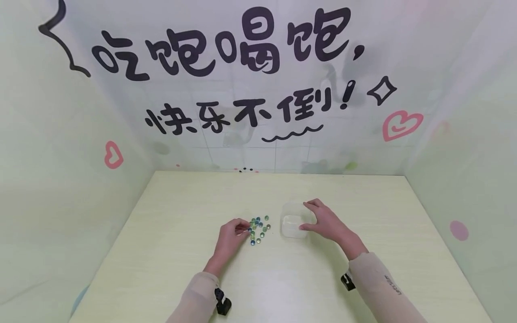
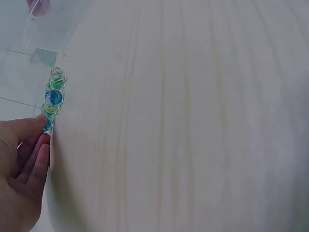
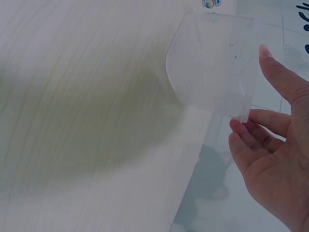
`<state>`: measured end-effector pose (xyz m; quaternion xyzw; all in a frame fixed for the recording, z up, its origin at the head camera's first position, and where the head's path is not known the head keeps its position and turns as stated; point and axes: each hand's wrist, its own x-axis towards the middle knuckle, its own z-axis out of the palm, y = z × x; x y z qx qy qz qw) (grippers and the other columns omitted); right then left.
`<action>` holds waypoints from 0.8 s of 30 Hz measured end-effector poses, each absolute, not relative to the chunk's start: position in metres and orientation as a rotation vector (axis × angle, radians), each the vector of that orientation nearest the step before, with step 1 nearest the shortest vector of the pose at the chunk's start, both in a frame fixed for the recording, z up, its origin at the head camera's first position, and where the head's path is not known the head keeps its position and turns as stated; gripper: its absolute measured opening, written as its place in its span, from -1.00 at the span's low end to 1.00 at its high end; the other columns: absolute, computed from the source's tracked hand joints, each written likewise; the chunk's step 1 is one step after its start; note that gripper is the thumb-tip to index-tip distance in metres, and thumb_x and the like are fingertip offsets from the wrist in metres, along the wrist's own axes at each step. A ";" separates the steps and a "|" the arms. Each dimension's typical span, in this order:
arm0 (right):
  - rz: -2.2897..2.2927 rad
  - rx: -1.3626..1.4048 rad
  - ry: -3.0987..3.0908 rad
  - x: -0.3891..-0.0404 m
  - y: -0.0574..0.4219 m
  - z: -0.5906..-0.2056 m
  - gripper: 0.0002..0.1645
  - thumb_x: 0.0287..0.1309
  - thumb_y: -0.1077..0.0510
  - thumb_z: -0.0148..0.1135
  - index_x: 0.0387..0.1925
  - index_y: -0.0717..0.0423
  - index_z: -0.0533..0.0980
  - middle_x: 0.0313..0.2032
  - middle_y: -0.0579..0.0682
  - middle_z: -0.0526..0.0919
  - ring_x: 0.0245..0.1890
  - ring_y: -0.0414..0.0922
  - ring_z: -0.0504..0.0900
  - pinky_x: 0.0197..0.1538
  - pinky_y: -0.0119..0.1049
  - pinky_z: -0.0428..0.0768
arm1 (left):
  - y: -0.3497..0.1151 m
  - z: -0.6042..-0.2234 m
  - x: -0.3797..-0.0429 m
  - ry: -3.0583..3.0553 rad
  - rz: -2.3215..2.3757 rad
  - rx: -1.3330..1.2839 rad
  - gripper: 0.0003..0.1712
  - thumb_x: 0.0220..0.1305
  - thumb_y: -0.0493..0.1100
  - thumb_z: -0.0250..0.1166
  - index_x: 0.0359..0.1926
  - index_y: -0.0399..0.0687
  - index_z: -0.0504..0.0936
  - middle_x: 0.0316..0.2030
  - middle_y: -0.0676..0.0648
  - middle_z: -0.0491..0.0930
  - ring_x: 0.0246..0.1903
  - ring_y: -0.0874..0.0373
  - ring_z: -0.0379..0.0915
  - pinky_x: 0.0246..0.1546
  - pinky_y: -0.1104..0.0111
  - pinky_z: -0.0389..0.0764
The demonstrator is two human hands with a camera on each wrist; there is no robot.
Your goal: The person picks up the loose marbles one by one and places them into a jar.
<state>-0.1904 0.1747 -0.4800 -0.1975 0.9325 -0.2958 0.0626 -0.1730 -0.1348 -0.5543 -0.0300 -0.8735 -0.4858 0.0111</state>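
My left hand (image 1: pixel 231 237) is at the near left edge of a cluster of glass marbles (image 1: pixel 258 241). Its thumb and forefinger pinch a blue-green marble (image 2: pixel 48 125) at the cluster's end in the left wrist view. The marbles are clear with blue, green and yellow swirls. To their right, a clear plastic box (image 1: pixel 294 226) stands on the table, open at the top. From its right side my right hand (image 1: pixel 326 223) holds it, thumb at the near part of the rim and fingers at the far corner. The right wrist view shows the fingertips (image 3: pixel 236 126) against that corner.
The pale wood-grain table (image 1: pixel 262 287) runs back to a printed curtain (image 1: pixel 258 157) with black lettering, and curtains rise on both sides. Black wrist mounts (image 1: pixel 223 303) hang under the sleeves. Several marbles lie close to the box.
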 end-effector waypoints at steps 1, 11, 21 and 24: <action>-0.889 -0.601 2.819 -0.190 0.175 -0.480 -0.07 0.13 -0.01 0.44 0.35 0.44 0.28 0.22 0.31 0.41 0.16 0.22 0.52 0.23 0.10 0.56 | -0.134 -0.554 -0.173 -2.725 -1.512 -0.091 -0.77 0.15 -0.37 0.41 -0.14 -0.15 0.68 -0.17 -0.11 0.72 -0.13 0.07 0.66 -0.04 0.37 0.72; -0.889 -0.605 2.823 -0.189 0.176 -0.480 -0.07 0.13 0.01 0.45 0.35 0.44 0.28 0.23 0.31 0.41 0.17 0.22 0.52 0.25 0.11 0.55 | -0.131 -0.552 -0.173 -2.735 -1.445 -0.078 -0.79 0.14 -0.35 0.42 -0.17 -0.13 0.68 -0.22 -0.08 0.72 -0.18 0.11 0.65 -0.09 0.36 0.73; -0.903 -0.606 2.819 -0.189 0.175 -0.482 -0.07 0.13 0.01 0.44 0.36 0.44 0.28 0.23 0.31 0.41 0.16 0.21 0.53 0.24 0.10 0.56 | -0.128 -0.552 -0.173 -2.751 -1.379 -0.036 -0.80 0.13 -0.32 0.44 -0.19 -0.11 0.69 -0.23 -0.07 0.72 -0.23 0.15 0.64 -0.13 0.36 0.73; -0.900 -0.611 2.826 -0.190 0.175 -0.483 -0.08 0.13 0.01 0.44 0.35 0.44 0.28 0.22 0.31 0.41 0.16 0.21 0.53 0.23 0.10 0.56 | -0.127 -0.553 -0.174 -2.755 -1.361 -0.025 -0.80 0.13 -0.32 0.44 -0.20 -0.10 0.69 -0.24 -0.06 0.72 -0.23 0.16 0.64 -0.14 0.36 0.72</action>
